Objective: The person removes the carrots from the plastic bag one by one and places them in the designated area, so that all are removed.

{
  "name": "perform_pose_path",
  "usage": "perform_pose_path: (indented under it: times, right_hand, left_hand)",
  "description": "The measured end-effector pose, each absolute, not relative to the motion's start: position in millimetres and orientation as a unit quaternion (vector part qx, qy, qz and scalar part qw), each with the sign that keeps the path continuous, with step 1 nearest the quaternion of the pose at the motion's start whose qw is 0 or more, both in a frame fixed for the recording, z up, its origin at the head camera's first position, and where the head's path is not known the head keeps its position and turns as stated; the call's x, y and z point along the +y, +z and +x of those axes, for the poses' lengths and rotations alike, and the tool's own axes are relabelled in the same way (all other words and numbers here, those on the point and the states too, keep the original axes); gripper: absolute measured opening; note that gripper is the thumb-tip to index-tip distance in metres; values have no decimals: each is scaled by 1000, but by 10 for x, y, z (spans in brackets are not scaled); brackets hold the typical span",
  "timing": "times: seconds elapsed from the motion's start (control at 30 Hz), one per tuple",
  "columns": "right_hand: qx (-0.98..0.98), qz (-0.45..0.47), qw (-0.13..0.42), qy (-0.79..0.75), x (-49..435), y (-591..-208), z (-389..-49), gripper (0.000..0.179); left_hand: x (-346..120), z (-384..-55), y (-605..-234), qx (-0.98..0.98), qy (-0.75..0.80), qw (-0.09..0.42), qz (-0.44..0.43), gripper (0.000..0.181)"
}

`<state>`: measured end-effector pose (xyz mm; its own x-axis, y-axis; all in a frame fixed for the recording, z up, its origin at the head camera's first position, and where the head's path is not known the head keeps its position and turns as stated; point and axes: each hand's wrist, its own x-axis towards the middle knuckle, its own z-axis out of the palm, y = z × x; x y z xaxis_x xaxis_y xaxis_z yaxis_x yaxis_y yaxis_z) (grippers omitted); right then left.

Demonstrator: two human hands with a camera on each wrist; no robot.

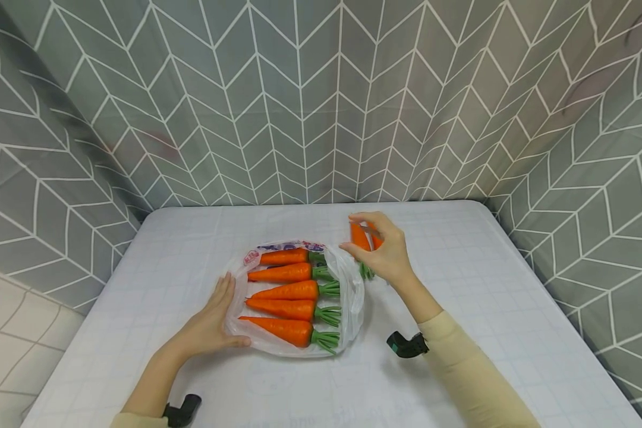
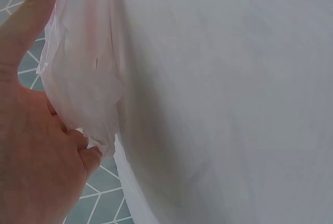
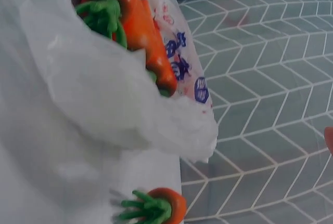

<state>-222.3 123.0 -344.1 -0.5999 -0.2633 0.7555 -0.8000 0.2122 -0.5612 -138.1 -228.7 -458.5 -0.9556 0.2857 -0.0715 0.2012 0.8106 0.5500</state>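
Cream sleeves: your forearms enter from the near edge, black wrist camera (image 1: 406, 345) strapped on the right one, another (image 1: 182, 410) on the left.
Left hand (image 1: 208, 324): fingers straight and flat, palm down on the near-left edge of the plastic bag (image 1: 353, 297); holds nothing, likely just pinning the bag so it doesn't slide. Left wrist view shows thumb (image 2: 26, 21) against crumpled film, little else.
Plastic bag: thin, translucent, printed rim, lying flat mid-table with its mouth to your right.
Carrots in bag (image 1: 289, 291): five orange toy carrots side by side, tips left, green tops right toward the mouth; laid parallel, so they sit in a neat row.
Right hand (image 1: 385, 252): raised just beyond the bag mouth, fingers curled, pinching a sixth carrot (image 1: 361, 236) near its orange body, green top (image 1: 366, 272) hanging below the palm. Right wrist view shows that top (image 3: 151, 208) close under the camera.
Held carrot position: clear of the bag, just right of its opening, off the table.
Table (image 1: 513, 297): white cloth with faint grid.
Backdrop (image 1: 321, 101): grey chevron-pattern sheet on three sides.
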Motion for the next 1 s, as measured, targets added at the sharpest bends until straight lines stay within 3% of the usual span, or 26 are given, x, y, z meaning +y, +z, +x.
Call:
perform_pose_path:
  times: [1.0]
  right_hand:
    - [-736,438,237,459,768,-3722,-2232,49]
  left_hand:
    - [-2278,-1398,-4567,948,281,79,124,132]
